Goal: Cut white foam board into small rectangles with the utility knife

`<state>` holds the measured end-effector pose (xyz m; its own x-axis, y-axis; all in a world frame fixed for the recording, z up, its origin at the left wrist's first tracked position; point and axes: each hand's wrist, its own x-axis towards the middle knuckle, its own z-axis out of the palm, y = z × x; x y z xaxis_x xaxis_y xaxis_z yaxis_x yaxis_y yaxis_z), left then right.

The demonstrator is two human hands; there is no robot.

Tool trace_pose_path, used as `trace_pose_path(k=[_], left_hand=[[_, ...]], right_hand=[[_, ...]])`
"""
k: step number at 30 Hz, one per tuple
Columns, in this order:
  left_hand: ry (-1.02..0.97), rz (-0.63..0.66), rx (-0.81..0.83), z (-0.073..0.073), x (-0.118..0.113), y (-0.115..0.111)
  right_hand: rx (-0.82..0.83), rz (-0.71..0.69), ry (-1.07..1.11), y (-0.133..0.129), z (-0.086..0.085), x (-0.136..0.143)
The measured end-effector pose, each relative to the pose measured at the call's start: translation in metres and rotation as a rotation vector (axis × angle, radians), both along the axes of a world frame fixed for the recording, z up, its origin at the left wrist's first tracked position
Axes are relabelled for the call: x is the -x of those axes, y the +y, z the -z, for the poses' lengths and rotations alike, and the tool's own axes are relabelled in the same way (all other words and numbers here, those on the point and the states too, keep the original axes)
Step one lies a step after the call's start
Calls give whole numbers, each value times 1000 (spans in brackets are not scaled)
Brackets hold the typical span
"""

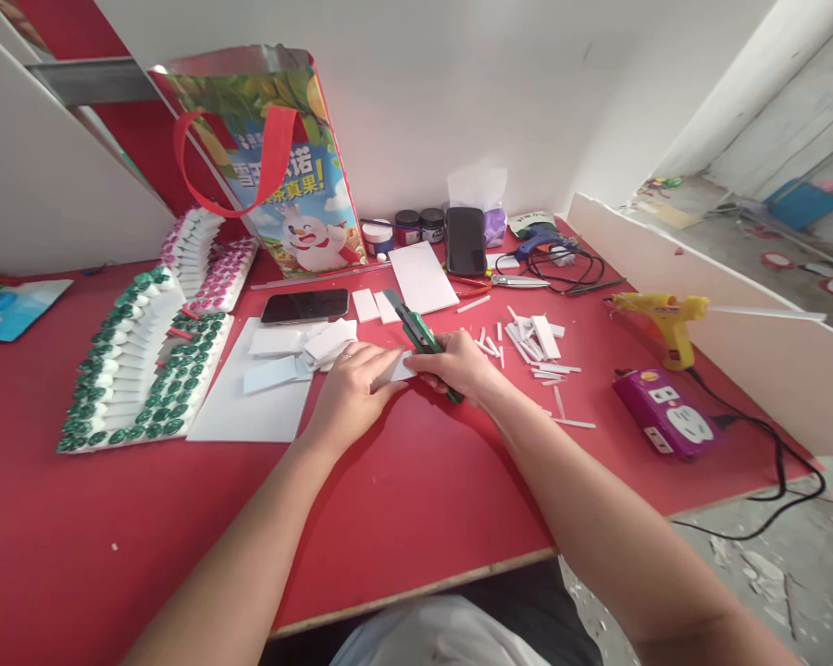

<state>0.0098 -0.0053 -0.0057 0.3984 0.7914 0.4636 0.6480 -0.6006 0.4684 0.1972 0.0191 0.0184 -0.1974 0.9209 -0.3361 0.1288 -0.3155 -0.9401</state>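
My right hand [462,363] is closed around a green utility knife [420,335], its blade end pointing up and to the left. Between both hands is a small white foam board piece [395,369]; my left hand [356,384] grips it from the left, and the right fingertips touch its other end. Just beyond my left hand lies a loose pile of white cut pieces [329,340] on a larger white board [246,416]. Thin white strips and offcuts [538,338] are scattered to the right of my right hand.
A black phone [305,306] lies behind the pile. Decorated white models [145,370] and a printed bag [298,176] stand at the left. Toward the right are a yellow glue gun [670,326], a purple power strip [666,416] with a trailing cord, and scissors [520,281].
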Motion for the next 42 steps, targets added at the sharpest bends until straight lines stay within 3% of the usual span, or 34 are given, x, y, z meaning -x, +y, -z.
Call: trace_pose_path(k=[6, 15, 21, 26, 34, 42], left_hand=[[-50, 0, 105, -2, -4, -5], [-18, 0, 71, -4, -4, -4], [23, -6, 81, -4, -4, -3], [27, -7, 59, -1, -2, -2], [95, 18, -11, -1, -1, -2], [95, 24, -18, -3, -3, -1]], right_hand=[[43, 9, -157, 1, -4, -2], [-13, -66, -347, 3, -10, -6], [-88, -31, -402, 8, -8, -25], [-76, -110, -356, 9, -11, -34], [-360, -282, -616, 8, -5, -25], [-343, -306, -628, 5, -12, -21]])
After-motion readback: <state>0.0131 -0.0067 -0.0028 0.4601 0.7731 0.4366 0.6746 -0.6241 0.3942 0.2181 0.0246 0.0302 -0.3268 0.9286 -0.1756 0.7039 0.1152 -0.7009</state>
